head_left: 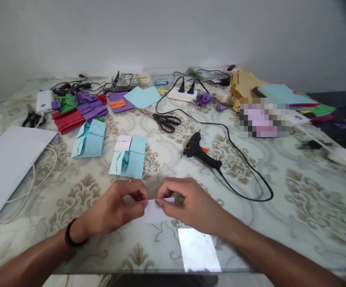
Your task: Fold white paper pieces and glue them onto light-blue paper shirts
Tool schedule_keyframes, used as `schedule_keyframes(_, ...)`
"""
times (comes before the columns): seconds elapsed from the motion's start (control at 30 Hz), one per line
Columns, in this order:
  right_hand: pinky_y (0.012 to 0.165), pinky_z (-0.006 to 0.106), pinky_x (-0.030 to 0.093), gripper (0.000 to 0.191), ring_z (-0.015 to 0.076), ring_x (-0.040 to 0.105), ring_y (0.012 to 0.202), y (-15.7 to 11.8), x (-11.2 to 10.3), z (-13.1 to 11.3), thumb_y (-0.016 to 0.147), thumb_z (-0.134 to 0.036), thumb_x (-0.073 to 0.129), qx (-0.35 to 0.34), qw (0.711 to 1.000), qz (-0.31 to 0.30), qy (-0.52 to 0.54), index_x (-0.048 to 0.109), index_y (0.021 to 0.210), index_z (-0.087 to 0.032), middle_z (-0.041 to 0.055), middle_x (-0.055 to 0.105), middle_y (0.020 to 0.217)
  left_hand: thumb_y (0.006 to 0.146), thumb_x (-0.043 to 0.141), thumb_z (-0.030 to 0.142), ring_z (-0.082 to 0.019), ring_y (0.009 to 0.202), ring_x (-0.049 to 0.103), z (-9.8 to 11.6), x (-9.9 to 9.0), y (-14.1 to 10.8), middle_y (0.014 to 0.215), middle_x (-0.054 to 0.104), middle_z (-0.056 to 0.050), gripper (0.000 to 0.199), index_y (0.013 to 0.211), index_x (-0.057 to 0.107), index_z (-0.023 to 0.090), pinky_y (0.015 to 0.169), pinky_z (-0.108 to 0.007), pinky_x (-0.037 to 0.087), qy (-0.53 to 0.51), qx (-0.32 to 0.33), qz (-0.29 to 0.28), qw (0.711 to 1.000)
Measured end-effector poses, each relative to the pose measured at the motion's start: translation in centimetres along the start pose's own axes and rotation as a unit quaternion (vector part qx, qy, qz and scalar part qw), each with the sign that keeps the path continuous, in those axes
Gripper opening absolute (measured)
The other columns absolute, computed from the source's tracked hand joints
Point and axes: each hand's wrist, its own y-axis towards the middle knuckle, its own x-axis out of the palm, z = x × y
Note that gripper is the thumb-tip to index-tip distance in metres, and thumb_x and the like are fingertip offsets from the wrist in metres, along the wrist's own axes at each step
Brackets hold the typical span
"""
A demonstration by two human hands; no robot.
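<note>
Paper, white, thin, straight-edged, is at centre; left hand and right hand pinch its far edge thumb-to-finger, close together. From there: folded pale-blue card, flaps raised, at 11. Scissors at 12. Black pistol-shaped glue gun at 1, cord looping to 3. Glossy floral table stretches past it; near edge at 6.
</note>
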Motion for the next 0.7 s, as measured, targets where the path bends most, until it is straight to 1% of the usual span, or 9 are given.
schedule_keyframes(0.1, 0.063, 0.026, 0.043, 0.012, 0.0141, 0.058, 0.067, -0.1, -0.4, 0.0, 0.083, -0.016, 0.067, -0.009, 1.0, 0.007, 0.014, 0.065, 0.072, -0.021, -0.0022, 0.066, 0.071, 0.089, 0.062, 0.009, -0.012, 0.076, 0.059, -0.3, -0.5, 0.1, 0.08, 0.065, 0.002, 0.012, 0.082, 0.064, 0.019, 0.074, -0.025, 0.046, -0.018, 0.004, -0.003, 1.0)
schedule_keyframes(0.23, 0.064, 0.027, 0.044, 0.013, 0.015, 0.057, 0.07, 0.0, -1.9, 0.4, 0.087, -0.021, 0.068, 0.006, 0.997, 0.026, 0.07, 0.064, 0.074, -0.02, -0.0009, 0.064, 0.072, 0.094, 0.066, 0.021, -0.014, 0.074, 0.061, -0.7, -1.7, 0.3, 0.077, 0.068, 0.0, 0.013, 0.082, 0.064, 0.018, 0.073, -0.027, 0.048, -0.062, -0.007, 0.022, 0.998)
schedule_keyframes(0.3, 0.064, 0.027, 0.044, 0.015, 0.0149, 0.056, 0.069, 0.2, -2.6, 0.7, 0.088, -0.026, 0.068, 0.007, 0.993, 0.05, 0.104, 0.063, 0.075, -0.02, -0.0005, 0.062, 0.073, 0.095, 0.065, 0.023, -0.015, 0.072, 0.064, -0.7, -2.3, 0.4, 0.074, 0.071, 0.0, 0.013, 0.083, 0.063, 0.018, 0.072, -0.028, 0.05, -0.099, -0.012, 0.053, 0.994)
schedule_keyframes(0.37, 0.063, 0.027, 0.042, 0.019, 0.0144, 0.053, 0.068, 0.5, -3.1, 1.1, 0.091, -0.034, 0.069, 0.011, 0.986, 0.089, 0.137, 0.064, 0.078, -0.02, -0.0008, 0.059, 0.074, 0.097, 0.062, 0.024, -0.014, 0.069, 0.066, -0.5, -2.7, 0.5, 0.072, 0.072, 0.0, 0.013, 0.085, 0.062, 0.018, 0.071, -0.028, 0.051, -0.119, -0.014, 0.109, 0.987)
schedule_keyframes(0.43, 0.062, 0.027, 0.041, 0.023, 0.0139, 0.05, 0.068, 0.8, -3.1, 1.4, 0.092, -0.04, 0.07, 0.023, 0.976, 0.131, 0.172, 0.065, 0.083, -0.02, -0.0017, 0.056, 0.074, 0.1, 0.059, 0.028, -0.013, 0.068, 0.066, -0.3, -2.6, 0.6, 0.07, 0.073, 0.0, 0.016, 0.087, 0.061, 0.018, 0.07, -0.027, 0.051, -0.12, -0.021, 0.158, 0.98)
schedule_keyframes(0.47, 0.063, 0.026, 0.041, 0.023, 0.0138, 0.049, 0.068, 0.9, -2.9, 1.6, 0.091, -0.042, 0.072, 0.029, 0.971, 0.143, 0.189, 0.065, 0.085, -0.021, -0.0022, 0.054, 0.074, 0.101, 0.058, 0.031, -0.013, 0.068, 0.066, -0.1, -2.4, 0.6, 0.07, 0.073, 0.0, 0.018, 0.089, 0.06, 0.018, 0.07, -0.027, 0.052, -0.12, -0.029, 0.166, 0.978)
schedule_keyframes(0.53, 0.064, 0.026, 0.042, 0.024, 0.0138, 0.05, 0.07, 1.0, -2.3, 1.8, 0.09, -0.043, 0.075, 0.039, 0.964, 0.145, 0.221, 0.065, 0.091, -0.021, -0.0025, 0.054, 0.076, 0.102, 0.058, 0.038, -0.014, 0.067, 0.067, 0.0, -1.8, 0.7, 0.07, 0.074, 0.0, 0.021, 0.094, 0.058, 0.018, 0.069, -0.027, 0.052, -0.132, -0.048, 0.147, 0.979)
schedule_keyframes(0.6, 0.064, 0.025, 0.042, 0.025, 0.0136, 0.052, 0.072, 1.0, -1.6, 1.7, 0.089, -0.041, 0.076, 0.049, 0.962, 0.125, 0.237, 0.064, 0.099, -0.022, -0.0021, 0.057, 0.081, 0.1, 0.062, 0.041, -0.014, 0.066, 0.069, 0.0, -1.1, 0.7, 0.07, 0.073, 0.001, 0.025, 0.105, 0.057, 0.017, 0.065, -0.026, 0.053, -0.164, -0.059, 0.103, 0.979)
schedule_keyframes(0.7, 0.062, 0.025, 0.041, 0.026, 0.012, 0.054, 0.071, 0.8, -0.8, 1.4, 0.091, -0.038, 0.076, 0.064, 0.962, 0.082, 0.251, 0.062, 0.106, -0.023, -0.002, 0.059, 0.088, 0.095, 0.071, 0.036, -0.014, 0.062, 0.071, -0.3, -0.3, 0.7, 0.076, 0.073, 0.003, 0.041, 0.124, 0.05, 0.019, 0.06, -0.024, 0.055, -0.229, -0.077, 0.076, 0.968)
